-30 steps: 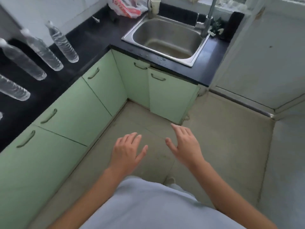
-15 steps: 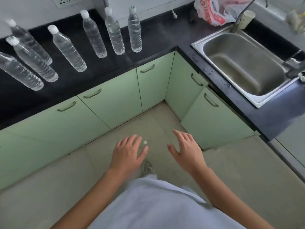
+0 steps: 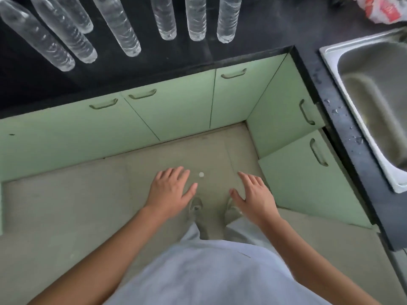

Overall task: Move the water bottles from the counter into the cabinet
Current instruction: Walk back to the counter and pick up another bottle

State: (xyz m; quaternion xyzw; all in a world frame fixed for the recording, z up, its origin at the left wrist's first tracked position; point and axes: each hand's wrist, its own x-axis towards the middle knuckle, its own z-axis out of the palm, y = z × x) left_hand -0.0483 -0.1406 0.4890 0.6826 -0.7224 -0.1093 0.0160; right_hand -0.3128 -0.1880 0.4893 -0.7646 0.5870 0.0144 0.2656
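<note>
— Where are the clear plastic water bottles (image 3: pixel 119 27)?
— Upright in a row on the black tabletop (image 3: pixel 253 40), across the top of the frame, well apart from both hands.
— And the hands?
— The left hand (image 3: pixel 170 190) and right hand (image 3: pixel 253 194) hover at lower centre above the floor, fingers spread and relaxed, holding nothing. The pale green cabinet doors (image 3: pixel 176 115) lie between them and the bottles.

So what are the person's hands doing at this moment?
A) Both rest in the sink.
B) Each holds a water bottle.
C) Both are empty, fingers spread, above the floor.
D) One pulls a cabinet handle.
C: the left hand and the right hand hold nothing, fingers straight, over the floor, while the water bottles are on the counter.
</note>
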